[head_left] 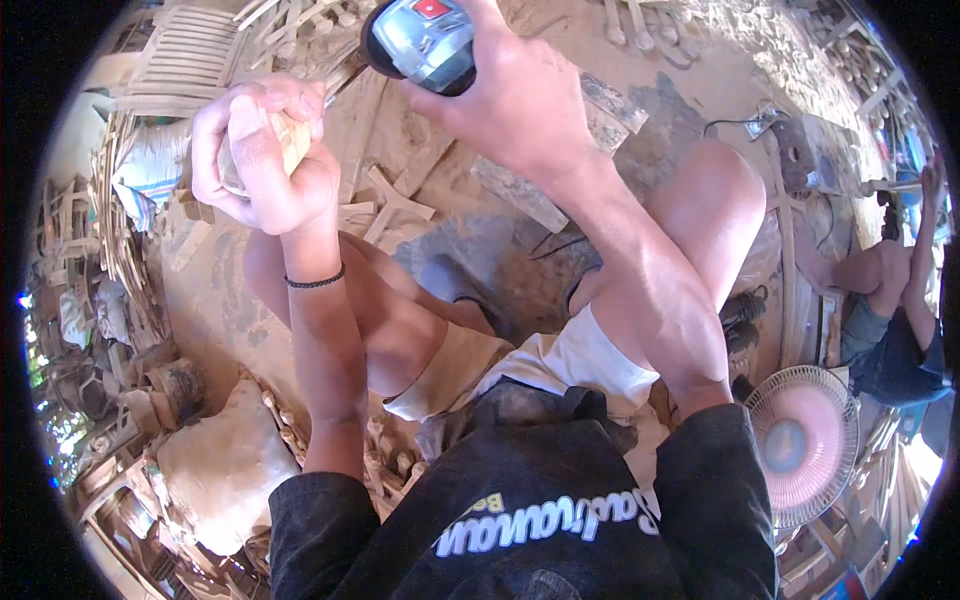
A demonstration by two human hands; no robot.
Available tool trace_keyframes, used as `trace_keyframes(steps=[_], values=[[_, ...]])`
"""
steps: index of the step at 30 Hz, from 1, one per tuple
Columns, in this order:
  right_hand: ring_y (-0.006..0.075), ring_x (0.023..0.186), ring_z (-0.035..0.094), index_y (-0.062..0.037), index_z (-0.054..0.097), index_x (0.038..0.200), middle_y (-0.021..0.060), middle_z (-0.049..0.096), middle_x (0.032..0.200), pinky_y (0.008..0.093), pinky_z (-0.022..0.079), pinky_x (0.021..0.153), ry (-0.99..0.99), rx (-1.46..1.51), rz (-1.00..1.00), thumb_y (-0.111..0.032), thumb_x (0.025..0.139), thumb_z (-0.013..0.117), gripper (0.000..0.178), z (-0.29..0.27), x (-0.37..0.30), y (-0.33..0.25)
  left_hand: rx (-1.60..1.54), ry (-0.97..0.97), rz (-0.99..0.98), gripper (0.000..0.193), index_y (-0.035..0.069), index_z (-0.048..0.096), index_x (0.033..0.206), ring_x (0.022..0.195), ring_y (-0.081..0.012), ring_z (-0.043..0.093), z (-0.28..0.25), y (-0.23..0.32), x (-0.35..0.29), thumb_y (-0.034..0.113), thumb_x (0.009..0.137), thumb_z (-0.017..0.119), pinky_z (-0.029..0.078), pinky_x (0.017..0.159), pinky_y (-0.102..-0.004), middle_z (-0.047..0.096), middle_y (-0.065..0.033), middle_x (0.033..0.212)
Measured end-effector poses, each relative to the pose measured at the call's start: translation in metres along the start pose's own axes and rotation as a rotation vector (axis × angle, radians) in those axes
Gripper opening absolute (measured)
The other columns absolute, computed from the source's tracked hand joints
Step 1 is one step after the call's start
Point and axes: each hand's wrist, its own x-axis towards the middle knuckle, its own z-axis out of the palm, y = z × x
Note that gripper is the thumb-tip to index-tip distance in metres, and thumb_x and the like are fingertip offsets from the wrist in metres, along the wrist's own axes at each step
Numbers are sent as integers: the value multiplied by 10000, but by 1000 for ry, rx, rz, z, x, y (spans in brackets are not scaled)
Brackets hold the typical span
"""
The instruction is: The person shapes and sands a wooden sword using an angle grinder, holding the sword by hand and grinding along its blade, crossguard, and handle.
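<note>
My left hand point(265, 160) is raised at the upper left, its fingers wrapped round a pale wooden piece point(295, 142). Most of that piece is hidden by the fingers and palm. At the top centre, my right hand point(525, 100) grips a rounded grey-blue power tool point(432, 48) with a red label and a dark rim on its left side. Its exact kind I cannot make out, as the top edge of the view cuts it off. Tool and wooden piece are apart, with a gap between the two hands.
Loose boards point(520, 192) and a cross-shaped wooden piece point(395, 207) lie on the dusty ground ahead. Slatted wooden parts point(185, 60) stand at the upper left. A pale sack point(230, 465) is at the lower left. To the right are a fan point(808, 445) and another person point(890, 300).
</note>
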Motion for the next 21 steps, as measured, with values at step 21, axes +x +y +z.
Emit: trace_keyframes(steps=[21], values=[[464,827,759,-24,485,1415,285,747,844,545,608,764,-17,4,43,-399,860,834,755,-4,6,-1,15,-26,15,176,-62,613,908,579,-214,579,11,-3,1,112,929,623,476,498,-320,666,-187,726]])
